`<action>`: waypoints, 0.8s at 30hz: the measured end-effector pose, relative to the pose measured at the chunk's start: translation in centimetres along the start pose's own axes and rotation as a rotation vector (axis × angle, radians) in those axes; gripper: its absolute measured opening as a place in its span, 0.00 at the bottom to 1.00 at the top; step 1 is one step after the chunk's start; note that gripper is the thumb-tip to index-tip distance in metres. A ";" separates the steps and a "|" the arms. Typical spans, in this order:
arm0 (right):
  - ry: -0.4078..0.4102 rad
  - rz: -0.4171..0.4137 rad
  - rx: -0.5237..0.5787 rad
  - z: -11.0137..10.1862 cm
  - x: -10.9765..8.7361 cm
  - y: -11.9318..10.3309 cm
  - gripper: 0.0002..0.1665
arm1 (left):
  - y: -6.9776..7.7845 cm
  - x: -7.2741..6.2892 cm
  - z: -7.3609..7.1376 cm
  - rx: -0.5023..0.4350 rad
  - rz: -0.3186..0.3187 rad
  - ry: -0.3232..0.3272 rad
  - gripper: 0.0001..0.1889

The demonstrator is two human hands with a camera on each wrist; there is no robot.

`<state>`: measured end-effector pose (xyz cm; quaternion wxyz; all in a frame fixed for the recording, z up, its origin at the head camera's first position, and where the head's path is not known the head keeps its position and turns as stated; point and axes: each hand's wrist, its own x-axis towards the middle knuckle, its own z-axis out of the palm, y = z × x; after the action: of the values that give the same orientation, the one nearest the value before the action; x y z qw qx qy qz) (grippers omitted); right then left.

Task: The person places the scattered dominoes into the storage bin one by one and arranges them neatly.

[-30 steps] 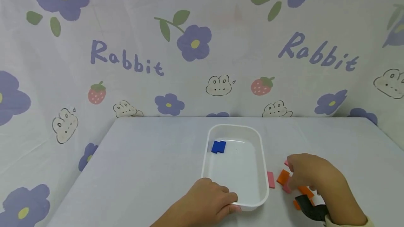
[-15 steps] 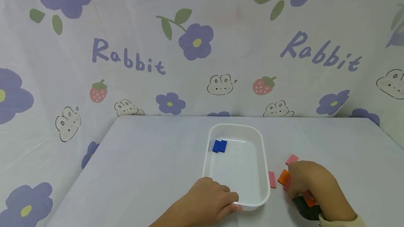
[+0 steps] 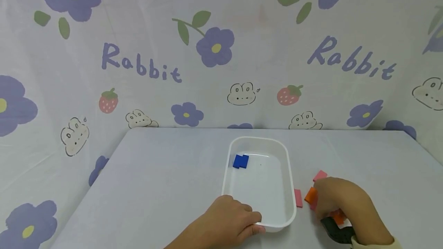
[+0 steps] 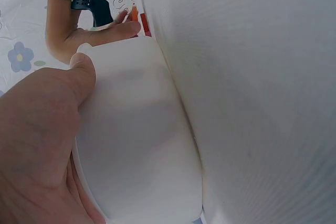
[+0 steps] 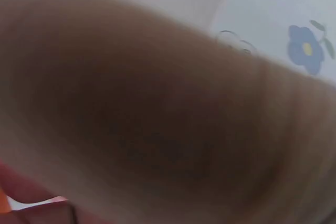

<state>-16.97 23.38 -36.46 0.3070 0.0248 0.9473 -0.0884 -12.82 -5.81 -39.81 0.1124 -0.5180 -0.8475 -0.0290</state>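
Observation:
A white plastic tray (image 3: 290, 180) stands on the table with two blue flat pieces (image 3: 240, 161) inside, near its left wall. My left hand (image 3: 232, 216) grips the tray's near rim; the left wrist view has the thumb (image 4: 84, 72) over that edge. Right of the tray, my right hand (image 3: 332, 195) reaches down among small flat pieces, fingers bent and mostly hidden. Around it show an orange piece (image 3: 311, 195), a pink piece (image 3: 320, 175) and more orange (image 3: 338, 216) under the wrist. The blurred right wrist view hides what the fingers hold.
Another pink piece (image 3: 298, 198) lies against the tray's right side. A black strap mount (image 3: 337, 231) sits below the right wrist. Behind the white table (image 3: 166, 164) hangs a cloth (image 3: 149, 18) printed with flowers and rabbits.
The right hand has drawn slightly nearer to me and lower, its fingers bending in, which uncovers the far pink piece. The left hand keeps its hold on the tray.

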 end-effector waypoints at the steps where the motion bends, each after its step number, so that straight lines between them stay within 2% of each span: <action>1: 0.016 -0.023 -0.001 -0.1 0.0 0.1 0.23 | 0.0 0.0 0.0 -0.003 -0.002 -0.010 0.18; 7: 0.148 -0.151 0.008 -0.6 -0.4 -0.2 0.15 | 0.0 0.0 -0.1 -0.011 -0.007 -0.019 0.18; 13: 0.290 -0.257 -0.007 -0.2 -0.1 -0.7 0.15 | 0.1 -0.1 0.1 0.009 0.002 0.005 0.18; 17: 0.313 -0.280 -0.035 0.0 0.2 -0.8 0.14 | 0.1 0.0 0.1 0.019 -0.005 -0.008 0.18; 24: 0.268 -0.266 -0.017 -0.2 0.3 -0.5 0.15 | 0.1 0.0 -0.1 0.003 -0.010 -0.025 0.18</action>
<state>-17.36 22.94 -36.46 0.1640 -0.0919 0.9753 -0.1160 -12.71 -5.82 -39.75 0.1024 -0.5138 -0.8515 -0.0216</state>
